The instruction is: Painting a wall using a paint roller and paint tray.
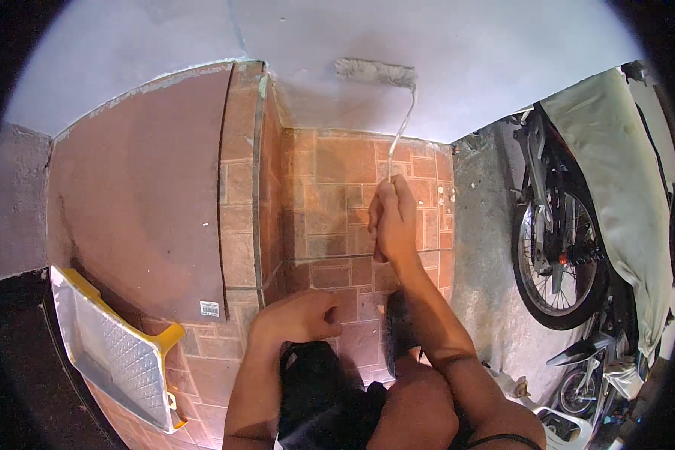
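Observation:
My right hand (394,221) is wrapped round the handle of a paint roller, its arm stretched forward. The roller's grey, fluffy sleeve (375,72) lies against the pale wall (457,45), and a thin bent metal rod (403,131) joins it to the grip. Most of the handle is hidden by my fingers. Close to my knee, my left hand (307,313) is loosely curled with nothing seen in it. At the lower left is a yellow paint tray (174,335) with a whitish, ridged inside.
A brown board (139,187) with a small label covers a raised step on the left. Reddish tiles (330,161) pave the floor below the wall. To the right stands a motorcycle (555,255), partly under a pale cover (615,172). A white plastic chair (566,429) shows behind my right arm.

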Tool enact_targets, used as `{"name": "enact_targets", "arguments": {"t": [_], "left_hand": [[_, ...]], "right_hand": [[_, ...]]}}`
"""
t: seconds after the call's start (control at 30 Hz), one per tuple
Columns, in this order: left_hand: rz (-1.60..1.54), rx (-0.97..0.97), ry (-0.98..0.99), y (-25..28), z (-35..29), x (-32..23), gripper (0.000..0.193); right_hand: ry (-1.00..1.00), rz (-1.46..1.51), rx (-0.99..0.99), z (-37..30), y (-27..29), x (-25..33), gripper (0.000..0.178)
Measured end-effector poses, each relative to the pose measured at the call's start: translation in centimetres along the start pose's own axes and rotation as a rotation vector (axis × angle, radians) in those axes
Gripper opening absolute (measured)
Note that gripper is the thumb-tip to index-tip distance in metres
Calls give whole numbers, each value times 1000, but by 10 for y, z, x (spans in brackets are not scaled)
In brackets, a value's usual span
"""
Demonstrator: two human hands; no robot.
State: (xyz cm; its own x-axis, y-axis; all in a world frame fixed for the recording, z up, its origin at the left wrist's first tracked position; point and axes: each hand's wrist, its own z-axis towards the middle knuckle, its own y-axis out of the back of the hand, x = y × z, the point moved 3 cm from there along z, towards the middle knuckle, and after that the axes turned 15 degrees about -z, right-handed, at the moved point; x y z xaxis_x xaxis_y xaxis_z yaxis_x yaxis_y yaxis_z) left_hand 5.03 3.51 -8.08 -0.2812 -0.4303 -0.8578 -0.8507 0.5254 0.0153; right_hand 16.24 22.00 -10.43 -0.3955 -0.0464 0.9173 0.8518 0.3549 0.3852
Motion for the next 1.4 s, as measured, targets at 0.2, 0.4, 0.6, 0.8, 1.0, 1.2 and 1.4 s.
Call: {"name": "enact_targets", "arguments": {"t": [0.2,0.4,0.6,0.8,1.0,1.2,1.4], "left_hand": [[-33,-26,-80,1,-1,-15,28],[-5,-23,-37,4,-3,-15,25],[7,7,3,1,2,-5,25],[-29,-56,-37,1,-3,-13,25],[-28,15,-22,0,4,-5,26],[-9,-39,-77,-3,5,-2,29],[-36,1,12,-1,1,0,29]], "right_hand": [[62,12,-49,11,-44,-35,25],[-6,-246,-33,2,-62,-65,37],[-134,-137,29,3,-63,-70,37],[-86,-106,30,0,-49,-2,31],[10,-249,-17,9,-75,-75,27],[74,-398,-41,17,-91,-113,29],[-252,-20,174,13,-96,-74,28]]}}
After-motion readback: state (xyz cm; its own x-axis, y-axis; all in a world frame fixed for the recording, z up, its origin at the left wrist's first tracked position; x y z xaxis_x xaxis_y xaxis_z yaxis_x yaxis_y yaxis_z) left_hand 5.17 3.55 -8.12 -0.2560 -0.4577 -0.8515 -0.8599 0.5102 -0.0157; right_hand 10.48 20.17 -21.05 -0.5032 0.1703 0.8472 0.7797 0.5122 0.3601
